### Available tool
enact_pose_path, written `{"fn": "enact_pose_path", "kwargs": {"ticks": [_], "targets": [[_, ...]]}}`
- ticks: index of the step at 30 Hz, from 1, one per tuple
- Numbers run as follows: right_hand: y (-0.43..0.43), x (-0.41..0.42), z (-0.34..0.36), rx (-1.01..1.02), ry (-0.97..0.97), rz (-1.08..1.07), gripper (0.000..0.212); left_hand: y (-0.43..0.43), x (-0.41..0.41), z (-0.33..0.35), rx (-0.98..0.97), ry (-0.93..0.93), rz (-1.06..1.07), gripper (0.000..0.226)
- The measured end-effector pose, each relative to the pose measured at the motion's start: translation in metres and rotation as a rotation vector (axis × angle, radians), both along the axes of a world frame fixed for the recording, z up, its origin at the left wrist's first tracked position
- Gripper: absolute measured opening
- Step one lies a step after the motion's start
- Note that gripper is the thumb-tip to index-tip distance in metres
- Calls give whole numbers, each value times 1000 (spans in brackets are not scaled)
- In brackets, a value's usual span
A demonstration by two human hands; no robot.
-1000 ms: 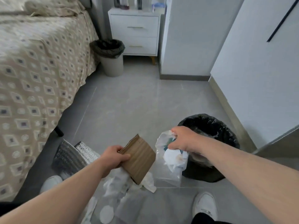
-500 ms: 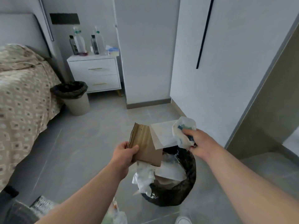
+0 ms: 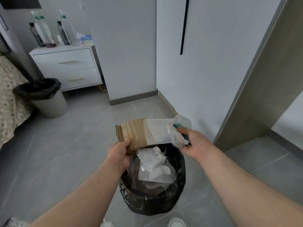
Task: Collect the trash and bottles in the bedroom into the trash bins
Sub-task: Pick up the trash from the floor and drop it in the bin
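The left hand [image 3: 119, 153] pinches the near edge of a cardboard piece [image 3: 131, 134]. The thumb presses on top and the other fingers are hidden beneath it. The wrist is bent upward and the bare forearm reaches in from the lower left. The cardboard is brown, ribbed and torn along its left edge, and is held nearly flat over the rim of the near trash bin [image 3: 148, 203].

The right hand [image 3: 195, 142] has its fingers curled tight round a crumpled plastic bag [image 3: 178, 128]. The bag is thin, whitish and creased, with teal print showing. A smoother, flat pale panel of it sticks out to the left and overlaps the cardboard. That forearm reaches in from the lower right.

Both items hang just above the round bin, which has a glossy, wrinkled black liner. Crumpled white wrappers [image 3: 153, 164] are piled inside it.

Well apart, a second lined bin [image 3: 49, 105] stands between the patterned bed [image 3: 8, 99] and a white nightstand [image 3: 68, 69]. The nightstand carries the bottles [image 3: 41, 32].
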State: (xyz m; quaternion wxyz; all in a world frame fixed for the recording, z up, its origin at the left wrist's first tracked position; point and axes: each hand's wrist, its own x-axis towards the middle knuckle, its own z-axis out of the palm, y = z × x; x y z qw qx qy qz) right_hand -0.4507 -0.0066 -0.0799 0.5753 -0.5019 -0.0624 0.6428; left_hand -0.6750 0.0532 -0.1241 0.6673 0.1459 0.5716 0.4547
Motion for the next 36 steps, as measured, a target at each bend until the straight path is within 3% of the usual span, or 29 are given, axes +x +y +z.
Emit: {"fn": "enact_pose_path", "kwargs": {"ticks": [3,8,12,14,16,19,22,25,29,36], "targets": [[0,-4,-4,-5,2,15,10,-18,6,-33,-87,172,-69,29],[0,-9,-12,-25,-59,56,11,-49,13,-50,-64,744,-398,49],[2,-12,-14,-24,-95,56,9,-57,3,-48,289,1191,-650,102],[3,-15,-16,-31,-130,60,10,-62,-5,-46,466,1469,-905,95],[3,-18,-18,-41,-162,66,14,-64,-10,-46,543,1595,-1221,76],[2,-20,-22,-63,-189,56,11,-66,-15,-47,584,1636,-1461,64],[3,-20,-25,-79,-209,60,8,-68,-22,-52,685,1608,-1251,65],[5,-21,-28,-88,-222,66,7,-71,-33,-55,565,1486,-1020,97],[7,-27,-34,-107,-270,97,10,-74,-40,-59,502,1366,-1069,125],[10,-44,-68,-255,-578,146,35,-77,-45,-64,493,1308,-1030,131]]}}
